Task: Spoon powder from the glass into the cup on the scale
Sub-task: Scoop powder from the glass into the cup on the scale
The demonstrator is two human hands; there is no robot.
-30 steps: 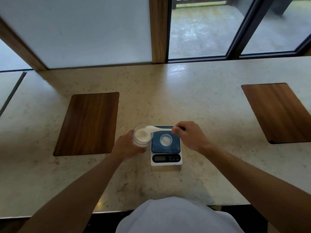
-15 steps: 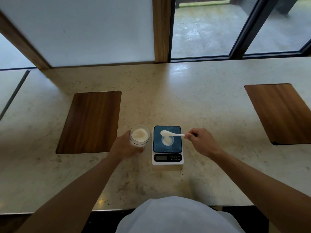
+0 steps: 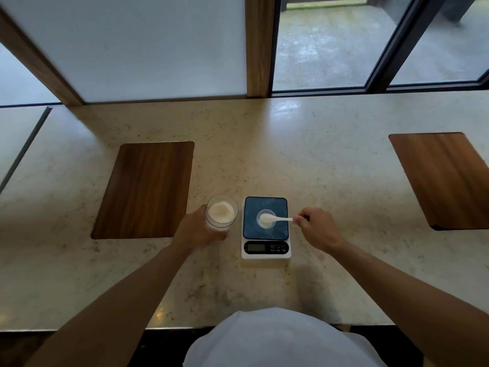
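A clear glass [image 3: 220, 213] holding white powder stands on the counter just left of the scale, and my left hand [image 3: 197, 231] is wrapped around its side. The white scale [image 3: 266, 241] has a dark blue platform. A small clear cup [image 3: 265, 223] with some white powder sits in the platform's middle. My right hand [image 3: 318, 228] pinches the handle end of a white plastic spoon [image 3: 275, 218]. The spoon's bowl hangs right over the cup and hides part of its opening.
A wooden board [image 3: 146, 189] lies on the marble counter to the glass's left, another wooden board [image 3: 447, 178] at the far right. A window wall runs along the counter's back edge. The counter's near edge is close to my body.
My right hand carried the spoon from over the glass rightward to above the cup on the scale. My left hand stayed on the glass.
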